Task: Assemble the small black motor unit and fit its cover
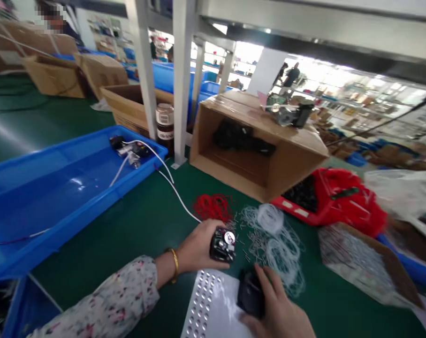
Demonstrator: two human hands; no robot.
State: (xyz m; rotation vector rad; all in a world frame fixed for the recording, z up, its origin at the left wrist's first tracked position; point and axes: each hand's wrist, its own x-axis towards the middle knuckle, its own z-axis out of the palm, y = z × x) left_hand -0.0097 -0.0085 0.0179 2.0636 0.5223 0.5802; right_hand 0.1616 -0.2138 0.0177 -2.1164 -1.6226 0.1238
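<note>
My left hand, with a gold bracelet at the wrist, holds a small black device whose inner parts and a round silver piece show. A white cable leads from near that hand toward the blue tray. My right hand grips a black plastic housing over a white plate with rows of round holes. Beyond the hands lie a bundle of red wires, loose small metal pieces and coils of clear tubing or wire.
A long blue tray with device parts stands at left. An open cardboard box with black items sits behind, beside a metal post and a jar. Red bags and a clear bag are at right. People stand far off.
</note>
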